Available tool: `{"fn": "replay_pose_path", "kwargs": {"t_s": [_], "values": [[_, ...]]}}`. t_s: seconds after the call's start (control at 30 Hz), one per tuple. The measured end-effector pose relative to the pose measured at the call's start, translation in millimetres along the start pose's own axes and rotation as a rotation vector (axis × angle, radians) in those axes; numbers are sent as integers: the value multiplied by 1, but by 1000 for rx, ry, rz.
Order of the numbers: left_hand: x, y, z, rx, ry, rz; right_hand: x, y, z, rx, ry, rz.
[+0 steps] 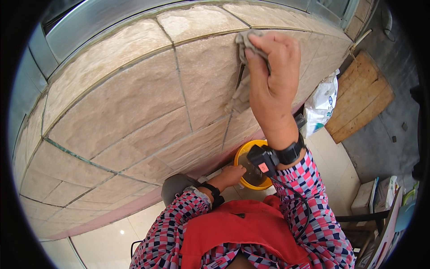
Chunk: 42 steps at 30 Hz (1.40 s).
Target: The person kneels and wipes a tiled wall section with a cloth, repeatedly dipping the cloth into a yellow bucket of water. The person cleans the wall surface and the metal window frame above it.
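Observation:
My right hand (277,67) pinches a crumpled grey cloth (247,43) between thumb and fingers. It presses the cloth to the beige stone-look wall tiles (208,67), just under the joint below the sloping top row. A darker patch (242,95) shows on the tile beneath that hand. Lower down, my left hand (234,174) has its fingers curled at the near-left rim of a yellow bucket (253,186). Murky water (253,171) stands in the bucket, partly hidden by the device on my right wrist.
Metal framing (100,23) runs above the tiles. To the right, a white printed bag (320,101) leans by the wall, near a wooden board (361,94) on the grey floor. Boxes and packets (373,195) stand at lower right. A cable (304,201) hangs along my right sleeve.

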State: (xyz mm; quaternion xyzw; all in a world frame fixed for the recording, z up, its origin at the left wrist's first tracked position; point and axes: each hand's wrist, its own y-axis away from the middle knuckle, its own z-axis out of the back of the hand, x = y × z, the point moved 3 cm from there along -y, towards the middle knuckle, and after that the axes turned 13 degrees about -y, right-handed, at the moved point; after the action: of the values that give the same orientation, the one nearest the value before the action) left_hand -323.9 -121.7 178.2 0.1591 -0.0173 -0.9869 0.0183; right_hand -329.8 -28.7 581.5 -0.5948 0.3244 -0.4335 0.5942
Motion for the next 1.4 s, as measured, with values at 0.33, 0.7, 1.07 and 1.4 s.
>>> {"fn": "replay_pose_path", "kwargs": {"t_s": [0.33,0.7,1.07,1.4], "values": [[6,-4,-21,-32,233,-65,32,49,-20,-13,-81,33],[5,-1,-19,-194,360,-83,47,60,-49,14,-233,-5],[0,2,10,-240,440,-41,59,23,-54,71,-163,113],[-2,10,12,-291,486,-22,53,-10,-54,-61,-111,222]]}}
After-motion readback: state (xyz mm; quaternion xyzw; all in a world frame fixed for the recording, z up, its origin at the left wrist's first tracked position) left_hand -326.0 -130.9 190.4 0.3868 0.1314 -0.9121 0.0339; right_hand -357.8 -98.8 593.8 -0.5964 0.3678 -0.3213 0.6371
